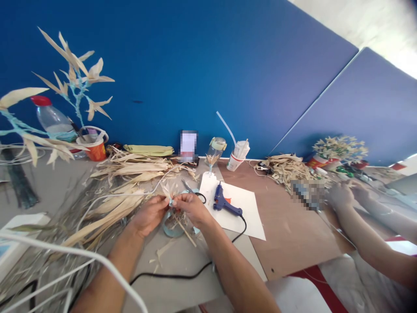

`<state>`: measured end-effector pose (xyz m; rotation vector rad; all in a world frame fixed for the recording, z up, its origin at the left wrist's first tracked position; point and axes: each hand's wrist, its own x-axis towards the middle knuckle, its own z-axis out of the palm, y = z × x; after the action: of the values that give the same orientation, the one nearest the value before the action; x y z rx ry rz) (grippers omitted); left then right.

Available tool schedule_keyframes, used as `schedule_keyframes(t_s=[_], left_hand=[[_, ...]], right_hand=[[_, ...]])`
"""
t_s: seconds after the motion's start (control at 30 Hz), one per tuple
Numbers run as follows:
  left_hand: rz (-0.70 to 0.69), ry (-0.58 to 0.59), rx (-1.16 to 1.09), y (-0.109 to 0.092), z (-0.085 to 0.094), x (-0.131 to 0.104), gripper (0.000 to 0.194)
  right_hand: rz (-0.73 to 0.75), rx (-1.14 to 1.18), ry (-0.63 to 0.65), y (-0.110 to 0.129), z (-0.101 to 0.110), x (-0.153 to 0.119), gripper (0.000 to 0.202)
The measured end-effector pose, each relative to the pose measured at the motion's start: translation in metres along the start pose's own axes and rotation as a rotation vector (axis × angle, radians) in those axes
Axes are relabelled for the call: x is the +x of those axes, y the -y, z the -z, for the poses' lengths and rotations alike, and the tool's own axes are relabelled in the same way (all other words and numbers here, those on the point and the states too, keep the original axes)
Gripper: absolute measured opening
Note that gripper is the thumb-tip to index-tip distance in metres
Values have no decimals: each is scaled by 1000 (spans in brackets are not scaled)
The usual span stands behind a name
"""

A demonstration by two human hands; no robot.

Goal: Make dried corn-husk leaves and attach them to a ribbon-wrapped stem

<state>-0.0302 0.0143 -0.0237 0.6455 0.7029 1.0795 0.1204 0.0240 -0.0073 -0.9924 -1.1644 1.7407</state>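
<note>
Near the middle of the table, a small husk flower (169, 191) with pale petals and a light blue base is pinched between both hands. My left hand (151, 214) has its fingers closed on the flower's left side. From the right, my right hand (190, 208) presses its thumb and fingers together at the blue base. Just beneath the hands lies a light blue tape roll (172, 229) with husk scraps around it. Scissors (189, 187) with dark handles lie behind my right hand. A blue glue gun (224, 202) rests on white paper (254, 213) to the right.
Dry corn husks (127, 174) spread at the left, near a red cup (97, 150) and flower branches (78, 93). A phone (188, 145), a jar (217, 148) and a white cup (235, 161) stand by the blue partition. A black cord crosses in front. Another person's hands (342, 195) work at the right.
</note>
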Motion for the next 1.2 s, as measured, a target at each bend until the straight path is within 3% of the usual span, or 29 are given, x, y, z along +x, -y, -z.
schedule_keyframes(t_s=[0.13,0.27,0.43,0.53,0.67,0.87,1.2], left_hand=[[4,-12,94,0,2,0,23],[-11,-92,153,2,2,0,22],[28,-73,23,3,-5,-1,21],[52,-57,-30,4,-7,-2,24],[13,-9,-64,3,-5,-3,20],[-25,40,-57,2,-7,-4,20],[9,38,-17,3,-6,-3,20]], right_hand=[[-9,-57,-34,-2,-2,0,24],[5,-259,-124,-4,-4,-1,16],[99,-592,-205,1,-9,-7,8],[142,-657,-215,5,-11,-10,10],[91,-453,-159,7,-7,-8,10],[1,-63,47,8,-1,-5,10],[-58,-96,15,3,3,-2,18]])
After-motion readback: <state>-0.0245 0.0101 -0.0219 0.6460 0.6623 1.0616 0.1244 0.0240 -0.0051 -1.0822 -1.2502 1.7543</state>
